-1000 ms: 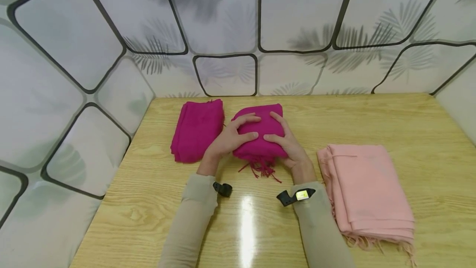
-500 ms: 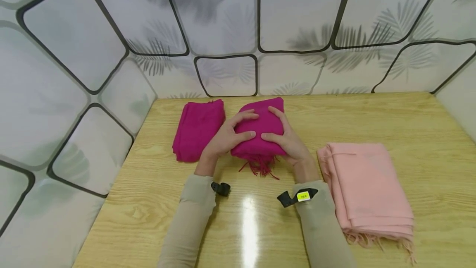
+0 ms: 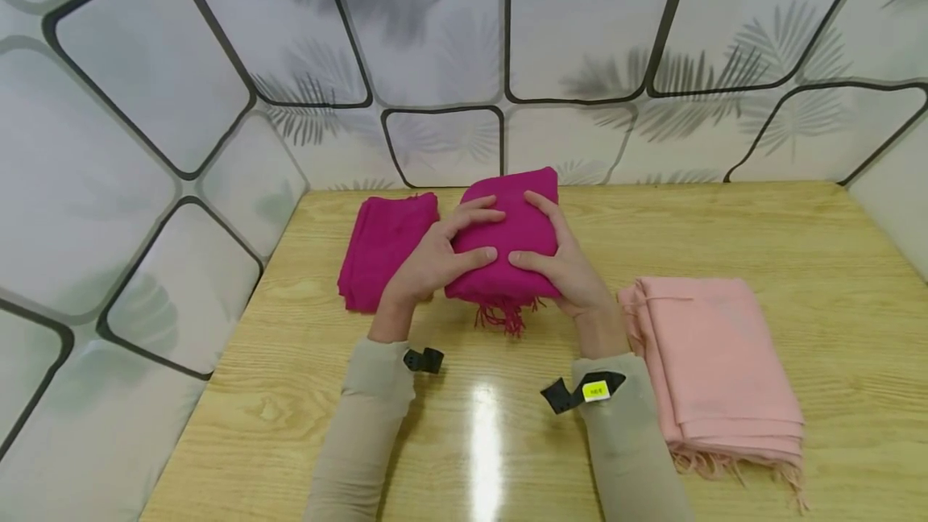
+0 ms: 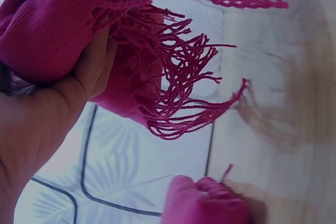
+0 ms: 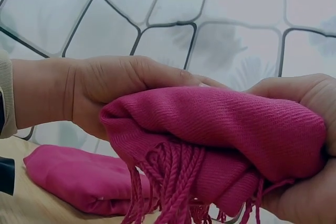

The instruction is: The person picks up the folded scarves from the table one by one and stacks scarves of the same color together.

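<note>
Between my two hands is a folded magenta scarf [image 3: 511,224], its braided fringe [image 4: 178,77] hanging down at the near end. My left hand [image 3: 438,256] grips the scarf's left side, thumb on top and fingers spread over it. On the opposite side my right hand [image 3: 569,264] holds it the same way, the thumbs pointing at each other. In the wrist views the scarf is off the table, with a gap under the fringe. A second folded magenta scarf [image 3: 387,248] lies on the table just left of my left hand.
A folded pink scarf [image 3: 725,361] with a fringe at its near end lies on the wooden table [image 3: 275,409], right of my right forearm. Patterned covering [image 3: 565,22] rises behind the table and along its left side. Each wrist wears a black camera strap.
Both hands have raised the magenta scarf from the table, and it now sits higher in the head view with its far edge tipped up. The other scarves have stayed put.
</note>
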`<action>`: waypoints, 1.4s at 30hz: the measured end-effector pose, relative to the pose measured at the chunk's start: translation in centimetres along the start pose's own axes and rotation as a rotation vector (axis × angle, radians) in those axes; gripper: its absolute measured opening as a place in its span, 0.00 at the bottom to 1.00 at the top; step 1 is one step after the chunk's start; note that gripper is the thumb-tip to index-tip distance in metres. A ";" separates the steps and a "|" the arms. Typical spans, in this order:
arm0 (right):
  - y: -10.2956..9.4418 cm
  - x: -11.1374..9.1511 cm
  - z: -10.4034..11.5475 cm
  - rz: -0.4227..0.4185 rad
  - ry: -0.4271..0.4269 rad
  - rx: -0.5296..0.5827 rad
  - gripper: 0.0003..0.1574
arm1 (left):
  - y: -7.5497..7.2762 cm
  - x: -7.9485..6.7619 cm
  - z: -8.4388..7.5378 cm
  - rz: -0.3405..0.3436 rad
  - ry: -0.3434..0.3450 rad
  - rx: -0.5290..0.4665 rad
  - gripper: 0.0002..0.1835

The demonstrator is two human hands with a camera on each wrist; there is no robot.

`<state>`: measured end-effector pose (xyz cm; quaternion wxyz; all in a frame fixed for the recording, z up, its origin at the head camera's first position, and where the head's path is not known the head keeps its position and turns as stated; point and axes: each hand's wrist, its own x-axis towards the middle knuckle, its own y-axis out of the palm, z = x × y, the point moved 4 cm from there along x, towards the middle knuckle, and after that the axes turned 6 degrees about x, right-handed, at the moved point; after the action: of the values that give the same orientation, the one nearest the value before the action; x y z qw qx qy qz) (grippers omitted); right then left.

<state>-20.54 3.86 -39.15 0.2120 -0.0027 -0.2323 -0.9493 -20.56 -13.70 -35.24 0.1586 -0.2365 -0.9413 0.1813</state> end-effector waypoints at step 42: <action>4.9 -3.8 6.4 0.125 -0.192 -0.094 0.51 | -0.7 -2.5 -6.0 -0.033 0.405 0.265 0.27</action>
<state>-15.75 4.27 -31.69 0.2471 -0.1178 -0.2059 -0.9395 -16.47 -13.93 -30.18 0.3765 -0.2297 -0.8622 0.2494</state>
